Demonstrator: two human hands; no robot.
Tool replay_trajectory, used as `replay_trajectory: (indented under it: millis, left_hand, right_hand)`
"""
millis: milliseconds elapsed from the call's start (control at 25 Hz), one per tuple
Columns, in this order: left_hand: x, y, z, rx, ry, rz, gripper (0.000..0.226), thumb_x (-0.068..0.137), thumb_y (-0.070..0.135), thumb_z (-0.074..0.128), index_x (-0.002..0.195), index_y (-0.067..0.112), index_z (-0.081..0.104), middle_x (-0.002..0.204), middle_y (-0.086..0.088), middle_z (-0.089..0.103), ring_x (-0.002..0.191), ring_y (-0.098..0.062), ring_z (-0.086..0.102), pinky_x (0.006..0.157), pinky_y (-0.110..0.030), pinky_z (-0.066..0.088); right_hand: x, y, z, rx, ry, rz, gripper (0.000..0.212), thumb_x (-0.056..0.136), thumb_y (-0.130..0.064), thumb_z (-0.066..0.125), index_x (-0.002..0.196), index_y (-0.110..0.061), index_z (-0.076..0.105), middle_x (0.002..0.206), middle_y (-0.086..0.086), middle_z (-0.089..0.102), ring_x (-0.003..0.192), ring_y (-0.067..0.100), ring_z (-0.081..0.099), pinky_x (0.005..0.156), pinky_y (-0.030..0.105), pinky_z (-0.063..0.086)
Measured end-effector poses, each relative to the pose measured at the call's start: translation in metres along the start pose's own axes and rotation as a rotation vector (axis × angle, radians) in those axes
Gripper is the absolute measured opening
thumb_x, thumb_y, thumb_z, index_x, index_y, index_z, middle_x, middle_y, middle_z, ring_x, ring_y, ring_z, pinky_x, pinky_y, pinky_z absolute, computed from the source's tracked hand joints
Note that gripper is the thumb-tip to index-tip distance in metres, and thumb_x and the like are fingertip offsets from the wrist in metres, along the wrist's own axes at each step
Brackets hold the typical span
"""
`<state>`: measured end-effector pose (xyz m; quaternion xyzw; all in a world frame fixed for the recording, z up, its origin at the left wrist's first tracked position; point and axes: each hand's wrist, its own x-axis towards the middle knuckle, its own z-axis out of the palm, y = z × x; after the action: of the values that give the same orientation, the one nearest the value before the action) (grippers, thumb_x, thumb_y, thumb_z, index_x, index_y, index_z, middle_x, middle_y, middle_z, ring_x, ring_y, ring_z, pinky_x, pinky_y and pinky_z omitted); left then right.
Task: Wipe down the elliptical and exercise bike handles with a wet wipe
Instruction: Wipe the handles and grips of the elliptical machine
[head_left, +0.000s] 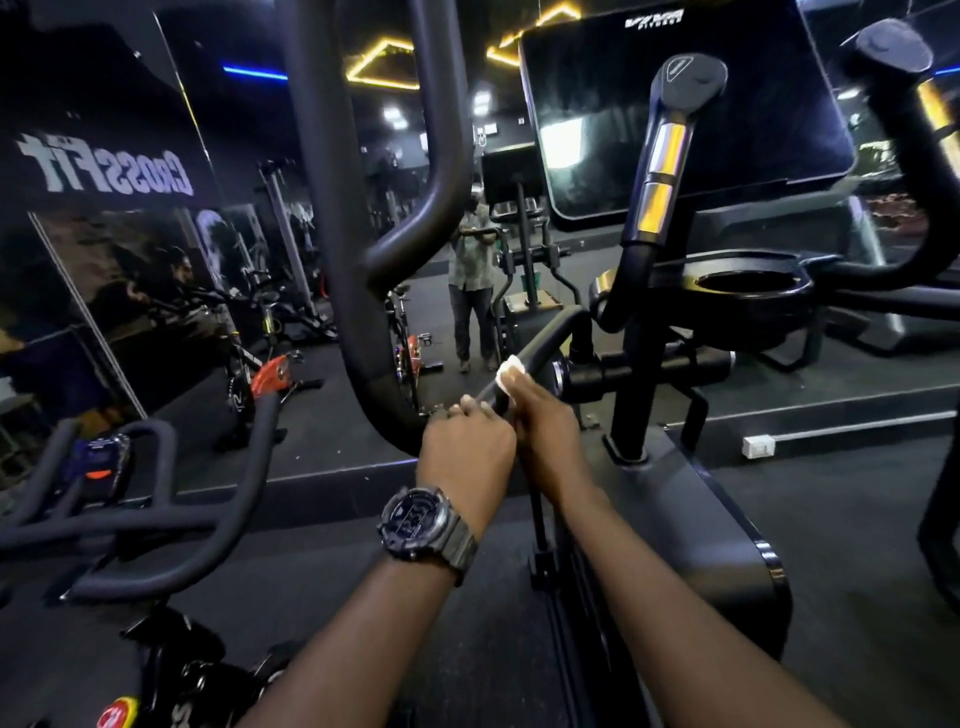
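Both my hands are on a low black bar of the elliptical, just left of its central post. My right hand is closed round the bar with a white wet wipe pressed under its fingertips. My left hand, with a dark watch on the wrist, grips the same bar just below and to the left. The elliptical's tall moving handle rises in front of my hands. A grip with yellow metal pads stands to the right. The exercise bike handlebars curve at the lower left.
The elliptical's console screen and cup holder are up right. A mirror wall ahead reflects a standing person and other bikes. A raised black platform edge runs below the mirror. A white socket box lies on the floor at right.
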<state>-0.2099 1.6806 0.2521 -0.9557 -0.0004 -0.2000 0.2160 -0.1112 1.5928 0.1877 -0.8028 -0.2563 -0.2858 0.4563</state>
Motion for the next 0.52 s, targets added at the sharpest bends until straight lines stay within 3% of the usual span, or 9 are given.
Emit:
replay_trajectory:
  millis: [120,200,280,360,440,520]
  left_hand:
    - [-0.005,0.002,0.002,0.028,-0.036,0.019,0.033,0.085,0.006,0.051,0.115,0.003,0.067,0.105,-0.015,0.070,0.088,-0.026,0.069,0.076,-0.033,0.051]
    - [-0.004,0.001,-0.001,0.054,-0.009,0.023,0.035,0.083,0.007,0.053,0.114,0.004,0.069,0.103,-0.014,0.071,0.085,-0.025,0.070,0.074,-0.032,0.052]
    - [0.001,0.003,0.002,0.054,-0.019,0.017,0.041,0.091,0.002,0.043,0.130,-0.006,0.054,0.123,-0.025,0.062,0.104,-0.034,0.065,0.085,-0.037,0.049]
    - [0.001,0.005,0.001,0.056,-0.021,0.018,0.047,0.095,0.003,0.042,0.140,-0.012,0.037,0.137,-0.031,0.049,0.117,-0.039,0.056,0.094,-0.041,0.045]
    - [-0.001,0.004,-0.001,0.046,-0.032,0.018,0.057,0.095,0.011,0.047,0.144,-0.012,0.030,0.143,-0.031,0.042,0.124,-0.040,0.051,0.099,-0.043,0.043]
    - [0.000,0.003,0.001,-0.004,-0.033,0.026,0.062,0.094,0.019,0.047,0.145,-0.010,0.029,0.145,-0.030,0.039,0.127,-0.038,0.047,0.103,-0.043,0.041]
  right_hand:
    - [0.004,0.003,0.005,-0.138,-0.050,0.018,0.028,0.099,-0.017,0.053,0.121,-0.005,0.066,0.125,0.011,0.066,0.118,0.021,0.059,0.098,0.017,0.043]
    - [-0.005,0.000,0.013,-0.187,0.013,-0.045,0.023,0.094,-0.035,0.061,0.104,-0.016,0.071,0.109,0.011,0.069,0.103,0.024,0.064,0.092,0.032,0.052]
    - [0.012,0.013,0.011,-0.116,0.055,-0.047,0.014,0.087,-0.021,0.067,0.100,-0.020,0.073,0.104,0.010,0.069,0.103,0.028,0.062,0.094,0.035,0.048]
    - [0.041,0.025,0.001,-0.211,0.144,-0.004,0.027,0.083,0.001,0.064,0.104,-0.012,0.074,0.100,0.014,0.068,0.098,0.032,0.062,0.086,0.022,0.039]
    - [0.036,0.015,-0.002,-0.167,0.084,-0.004,0.031,0.085,0.006,0.060,0.110,-0.009,0.072,0.101,0.012,0.064,0.095,0.027,0.060,0.080,0.012,0.032]
    - [0.021,0.008,-0.002,-0.048,-0.092,-0.088,0.030,0.088,0.006,0.058,0.112,-0.005,0.070,0.102,0.005,0.060,0.094,0.018,0.055,0.080,0.008,0.032]
